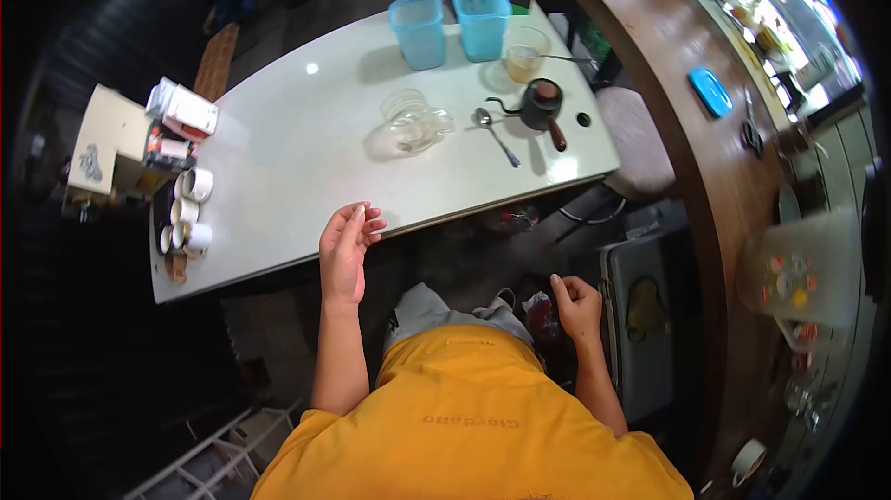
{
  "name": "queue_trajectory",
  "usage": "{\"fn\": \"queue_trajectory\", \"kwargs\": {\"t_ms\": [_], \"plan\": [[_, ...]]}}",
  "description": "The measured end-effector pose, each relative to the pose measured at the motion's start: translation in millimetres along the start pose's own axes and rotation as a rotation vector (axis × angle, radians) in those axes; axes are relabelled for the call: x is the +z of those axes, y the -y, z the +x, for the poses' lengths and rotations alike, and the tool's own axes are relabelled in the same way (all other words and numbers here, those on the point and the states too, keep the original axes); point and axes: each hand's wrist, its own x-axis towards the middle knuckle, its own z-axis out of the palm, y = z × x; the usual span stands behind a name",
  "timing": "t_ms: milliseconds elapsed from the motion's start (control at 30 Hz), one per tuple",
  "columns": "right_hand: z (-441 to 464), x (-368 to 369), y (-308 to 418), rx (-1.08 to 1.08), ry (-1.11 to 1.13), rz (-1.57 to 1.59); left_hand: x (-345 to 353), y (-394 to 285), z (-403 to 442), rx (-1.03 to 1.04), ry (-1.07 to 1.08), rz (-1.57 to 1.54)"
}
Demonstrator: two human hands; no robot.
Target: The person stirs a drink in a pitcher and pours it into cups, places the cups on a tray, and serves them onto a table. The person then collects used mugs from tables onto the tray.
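Note:
My left hand is raised at the front edge of the white table, its fingers loosely bent and apart, holding nothing I can see. My right hand hangs beside my body, off the table, with the thumb apart from the loosely curled fingers and nothing visible in it. Clear glassware lies on the table beyond my left hand. To its right are a metal spoon and a dark gooseneck kettle with a brown handle. Behind the kettle stands a glass of pale liquid.
Two blue plastic containers stand at the table's far side. Several white cups line its left end. A wooden counter runs along the right, with a blue lid and a translucent bin. A padded stool stands between them.

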Motion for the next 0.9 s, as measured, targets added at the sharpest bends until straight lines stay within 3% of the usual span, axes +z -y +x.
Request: {"fn": "queue_trajectory", "kwargs": {"t_ms": [200, 300, 333, 600, 700, 900], "plan": [[40.3, 41.6, 44.0, -0.232, 0.195, 0.356, -38.0, -1.6, -33.8, 0.034, -0.217, -0.013], [49.8, 62.2, 67.0, -0.275, 0.309, 0.363, -57.0, -7.3, -40.8, 0.062, -0.314, -0.021], [50.5, 63.8, 78.9, -0.184, 0.437, 0.374, -62.6, -9.7, -42.3, 0.070, -0.315, -0.020], [40.6, 151.1, 142.9, -0.276, 0.616, 0.436, -157.8, -9.5, -22.4, 0.059, -0.380, -0.097], [26.6, 192.7, 174.1, -0.188, 0.607, 0.495, -211.7, -15.3, 4.1, 0.039, -0.396, -0.131], [-10.8, 271.7, 251.3, -0.080, 0.609, 0.310, -327.4, -42.5, 57.3, 0.063, -0.459, -0.098]]}}
